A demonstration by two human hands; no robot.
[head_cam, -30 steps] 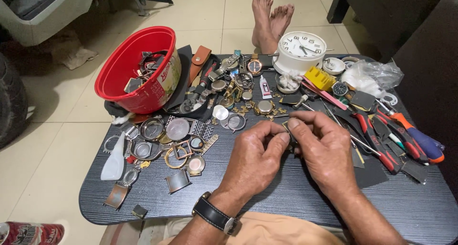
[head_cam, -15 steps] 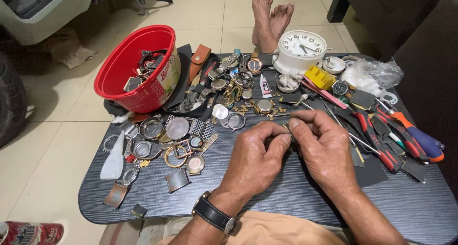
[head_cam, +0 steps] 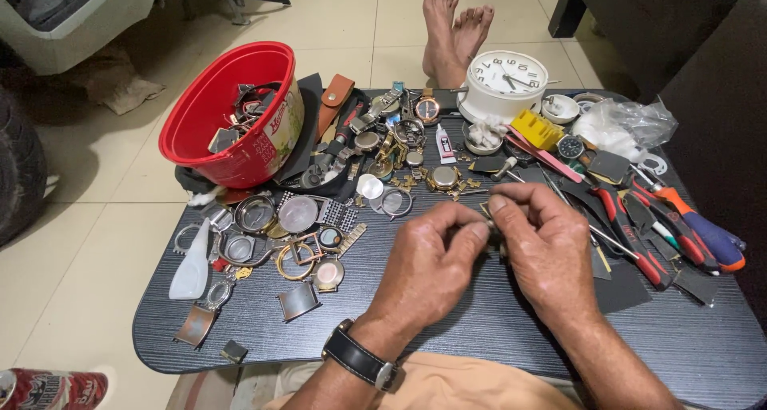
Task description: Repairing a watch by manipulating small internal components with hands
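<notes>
Indoors: dark table (head_cam: 479,338) on tiled floor (head_cam: 88,242); both hands' (head_cam: 423,270) grip pinching small metal part (head_cam: 493,232).

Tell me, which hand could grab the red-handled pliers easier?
The right hand, probably. The red-handled pliers lie just beside it on the dark table, while the left hand sits farther over. Both hands pinch a small metal part, so one must let go.
</notes>
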